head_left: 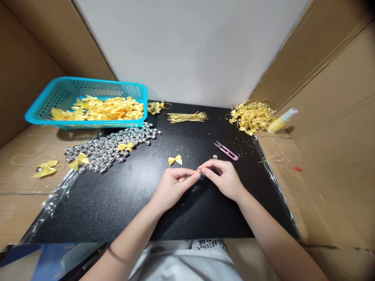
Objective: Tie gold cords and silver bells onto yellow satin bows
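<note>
Over the middle of the black table, my left hand (175,185) and my right hand (224,177) meet fingertip to fingertip. Both are closed in a pinch on a thin gold cord (183,179), most of it hidden by the fingers. A small golden bit (199,171) shows between the fingertips; I cannot make out its exact form. Just beyond my left hand lies a yellow ribbon bow (175,159). One silver bead (215,157) rests by my right knuckles. Pink-handled thread snips (226,150) lie past my right hand, blades pointing away to the left.
A turquoise basket (99,124) of yellow bows stands at back left, silver beads (108,150) spread before it. Gold cords (187,116) lie at the back. Finished-looking bow loops (252,117) are heaped at back right beside a glue bottle (281,121). Cardboard walls flank the table.
</note>
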